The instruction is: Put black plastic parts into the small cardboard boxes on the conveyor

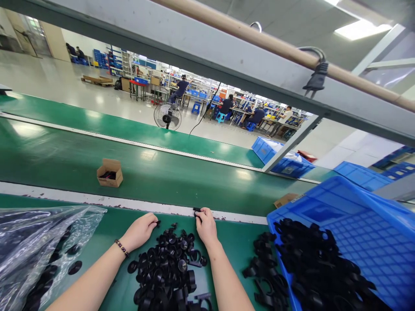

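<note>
No text, label, brand, number or sign readable. Cardboard piece (285, 200) beside large blue crate (382, 242): pale mark near right end, too small to read. Small open cardboard box (108, 182) on green bench (181, 179): faint marks low on side, illegible. Far workstations (238, 110): any lettering too small, blurred.

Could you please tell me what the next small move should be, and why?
I would probably bring the left hand over toward the right hand, so their pieces could meet: the left appears to pinch a small black piece, the right holds another black part, and the two are apart.
</note>
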Action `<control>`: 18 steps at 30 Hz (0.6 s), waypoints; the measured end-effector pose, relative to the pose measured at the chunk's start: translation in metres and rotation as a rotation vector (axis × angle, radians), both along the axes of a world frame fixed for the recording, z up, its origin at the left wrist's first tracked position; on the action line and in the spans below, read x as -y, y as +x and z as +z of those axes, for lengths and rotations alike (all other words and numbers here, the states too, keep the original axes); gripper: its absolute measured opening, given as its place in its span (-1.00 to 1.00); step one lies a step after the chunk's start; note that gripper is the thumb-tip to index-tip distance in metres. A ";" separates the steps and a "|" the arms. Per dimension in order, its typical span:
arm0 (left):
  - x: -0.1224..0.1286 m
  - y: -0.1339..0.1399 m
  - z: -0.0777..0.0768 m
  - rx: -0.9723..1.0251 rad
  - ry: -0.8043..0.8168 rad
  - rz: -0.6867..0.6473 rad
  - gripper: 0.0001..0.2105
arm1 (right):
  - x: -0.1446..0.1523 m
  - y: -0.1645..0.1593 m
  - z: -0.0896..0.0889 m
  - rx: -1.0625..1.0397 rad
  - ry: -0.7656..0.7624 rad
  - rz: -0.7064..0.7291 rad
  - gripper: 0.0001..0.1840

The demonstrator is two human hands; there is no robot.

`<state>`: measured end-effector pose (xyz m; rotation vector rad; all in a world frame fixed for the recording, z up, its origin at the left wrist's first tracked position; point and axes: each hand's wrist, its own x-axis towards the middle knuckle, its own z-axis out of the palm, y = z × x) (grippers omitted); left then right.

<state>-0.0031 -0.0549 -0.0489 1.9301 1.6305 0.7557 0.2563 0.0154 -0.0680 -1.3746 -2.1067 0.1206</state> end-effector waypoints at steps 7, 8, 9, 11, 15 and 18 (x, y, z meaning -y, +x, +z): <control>0.000 0.000 0.001 0.038 0.047 0.020 -0.82 | 0.001 -0.001 0.002 -0.009 0.014 -0.001 -0.80; -0.001 0.000 0.000 0.038 0.047 0.017 -0.82 | 0.002 -0.001 0.002 -0.002 0.015 -0.012 -0.80; -0.001 -0.001 -0.001 0.039 0.047 0.013 -0.82 | 0.002 -0.001 0.002 0.007 0.015 -0.026 -0.81; -0.001 -0.001 -0.003 0.039 0.051 0.011 -0.81 | 0.002 -0.001 0.001 0.025 0.010 -0.063 -0.83; -0.002 -0.004 -0.007 0.034 0.065 0.015 -0.79 | 0.003 0.000 0.001 0.037 -0.006 -0.109 -0.84; -0.003 -0.005 -0.008 0.031 0.071 0.023 -0.79 | 0.003 0.000 -0.001 0.018 -0.008 -0.093 -0.83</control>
